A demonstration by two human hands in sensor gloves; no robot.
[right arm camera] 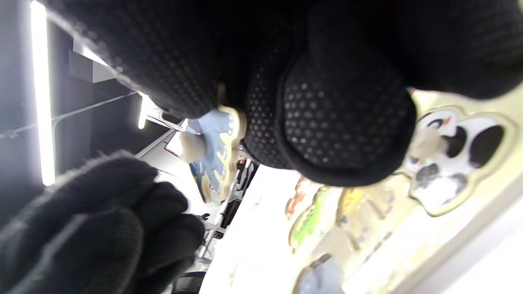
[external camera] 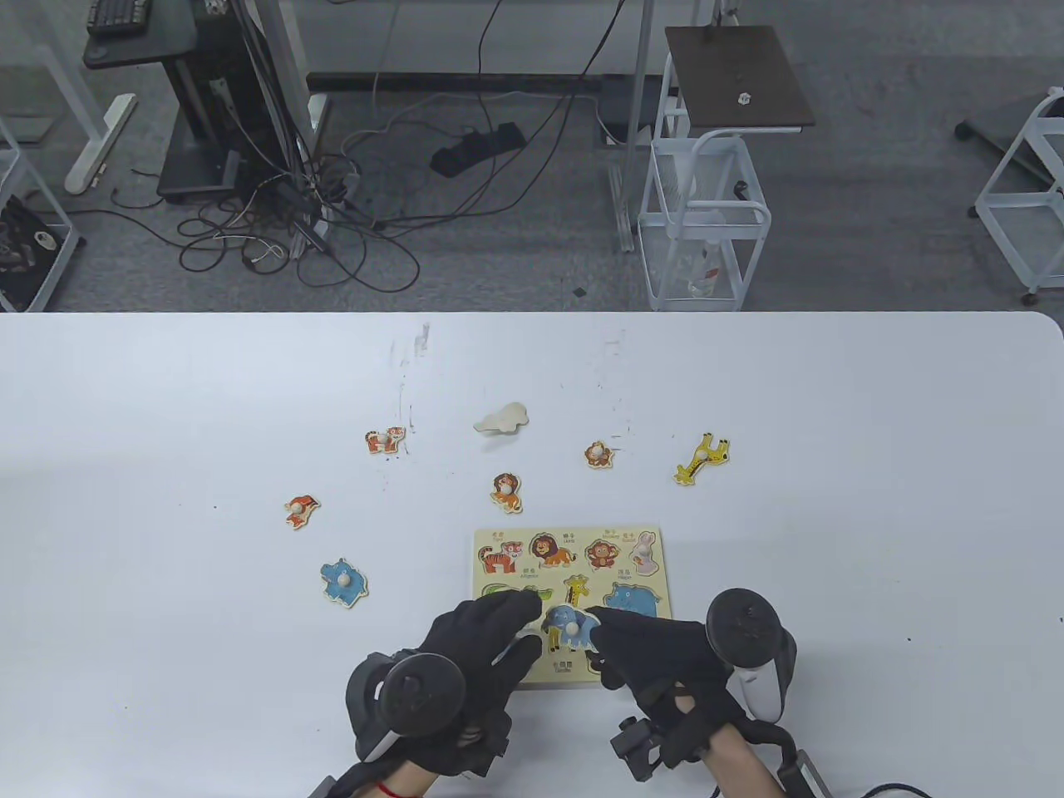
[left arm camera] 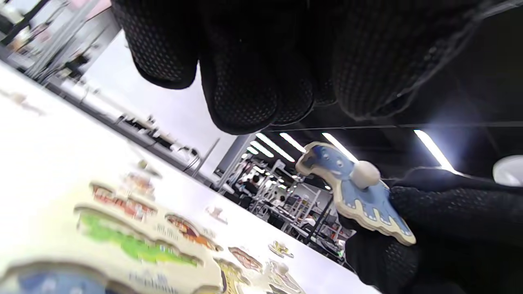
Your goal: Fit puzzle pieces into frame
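Right hand point(external camera: 657, 657): pinches blue elephant piece point(external camera: 568, 625) above puzzle board point(external camera: 632, 536), near worktop's front edge.
Left hand point(external camera: 478, 644): fingers relaxed, holding nothing.
Right wrist view only: panda piece point(right arm camera: 453, 157) seated in board.

1. A white table point(external camera: 873, 499) with a rounded far corner fills the near half of the table view; its top bears faint dark scuffs.
2. Beyond it lies grey carpet point(external camera: 515, 249).
3. A tangle of black cables point(external camera: 332, 224) sprawls on the floor by a black desk stand point(external camera: 208, 125).
4. A white wire cart point(external camera: 702, 220) stands under a dark brown side table point(external camera: 736, 75).
5. In the wrist views, long ceiling strip lights point(left arm camera: 433, 151) glow.
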